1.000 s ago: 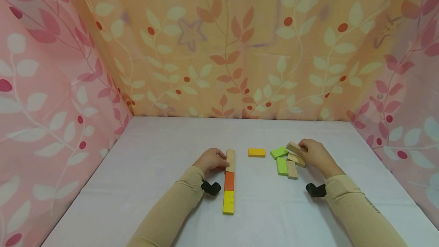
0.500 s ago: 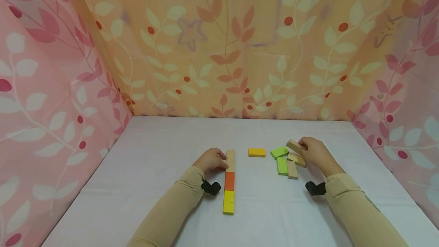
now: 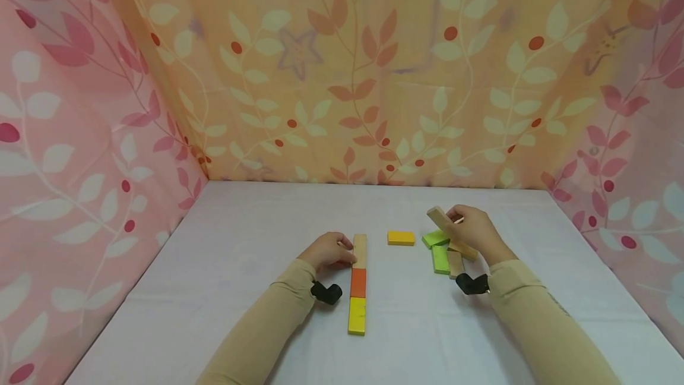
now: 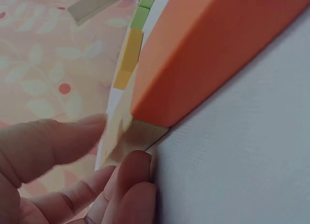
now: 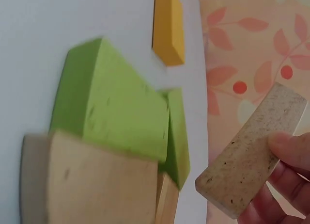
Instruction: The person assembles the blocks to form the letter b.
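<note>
In the head view a row of blocks runs front to back: a yellow block (image 3: 356,316), an orange block (image 3: 358,283) and a plain wooden block (image 3: 360,248) at the far end. My left hand (image 3: 327,249) rests beside that far wooden block, fingertips at its left side; the left wrist view has them close to its surface below the orange block (image 4: 203,54). My right hand (image 3: 475,232) pinches another plain wooden block (image 5: 252,156) between thumb and fingers, raised and tilted over the pile. Speckles mark its face in the right wrist view.
Under my right hand lie two green blocks (image 3: 440,260) and two plain wooden blocks (image 3: 465,251). An amber block (image 3: 401,238) lies between row and pile. White cloth (image 3: 267,207) covers the table, with patterned fabric (image 3: 342,76) hanging behind and at both sides.
My right hand has lifted the wooden block off the pile and moved it slightly left. My left hand's fingers have drawn back a little from the top of the row's wooden block.
</note>
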`<action>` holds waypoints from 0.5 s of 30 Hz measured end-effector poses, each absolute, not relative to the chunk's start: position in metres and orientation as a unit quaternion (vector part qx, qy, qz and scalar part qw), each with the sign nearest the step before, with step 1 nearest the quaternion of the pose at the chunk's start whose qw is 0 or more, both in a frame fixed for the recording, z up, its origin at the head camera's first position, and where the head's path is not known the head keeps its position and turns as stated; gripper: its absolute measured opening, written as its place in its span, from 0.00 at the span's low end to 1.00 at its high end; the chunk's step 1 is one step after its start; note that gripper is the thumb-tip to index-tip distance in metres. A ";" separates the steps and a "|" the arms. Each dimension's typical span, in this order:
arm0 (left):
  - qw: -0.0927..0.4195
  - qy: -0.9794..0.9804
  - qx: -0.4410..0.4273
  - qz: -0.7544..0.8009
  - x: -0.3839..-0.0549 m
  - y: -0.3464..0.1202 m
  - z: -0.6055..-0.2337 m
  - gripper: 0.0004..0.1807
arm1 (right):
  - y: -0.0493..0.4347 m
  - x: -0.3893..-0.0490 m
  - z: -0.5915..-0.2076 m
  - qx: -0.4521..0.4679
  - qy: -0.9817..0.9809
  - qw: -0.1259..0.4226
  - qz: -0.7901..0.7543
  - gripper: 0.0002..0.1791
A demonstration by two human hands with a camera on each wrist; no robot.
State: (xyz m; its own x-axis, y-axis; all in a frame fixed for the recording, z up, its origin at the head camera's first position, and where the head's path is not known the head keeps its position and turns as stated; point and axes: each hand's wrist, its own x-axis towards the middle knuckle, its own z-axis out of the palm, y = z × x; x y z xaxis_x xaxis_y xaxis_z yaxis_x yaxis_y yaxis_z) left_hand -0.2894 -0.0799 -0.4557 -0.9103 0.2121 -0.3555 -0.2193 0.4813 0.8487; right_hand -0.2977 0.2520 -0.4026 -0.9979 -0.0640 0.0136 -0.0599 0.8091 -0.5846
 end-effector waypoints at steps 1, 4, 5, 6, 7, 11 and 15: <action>0.212 0.833 0.000 0.510 -0.290 -0.081 -0.456 0.17 | 0.248 -0.299 -0.402 -0.032 0.949 0.005 -0.313 0.11; 0.211 0.836 0.000 0.507 -0.289 -0.083 -0.455 0.16 | 0.238 -0.303 -0.401 -0.031 0.945 0.009 -0.324 0.11; 0.210 0.837 0.000 0.506 -0.289 -0.084 -0.454 0.16 | 0.235 -0.304 -0.400 -0.030 0.944 0.010 -0.329 0.11; 0.207 0.840 0.000 0.501 -0.289 -0.085 -0.453 0.15 | 0.232 -0.305 -0.400 -0.033 0.943 0.007 -0.330 0.11; 0.204 0.843 0.000 0.497 -0.289 -0.086 -0.452 0.15 | 0.229 -0.307 -0.400 -0.034 0.943 0.005 -0.332 0.11; 0.198 0.852 -0.007 0.484 -0.289 -0.090 -0.447 0.15 | 0.217 -0.313 -0.400 -0.034 0.939 0.006 -0.343 0.11; 0.197 0.845 -0.016 0.497 -0.287 -0.092 -0.443 0.15 | 0.204 -0.319 -0.402 -0.031 0.924 0.018 -0.381 0.11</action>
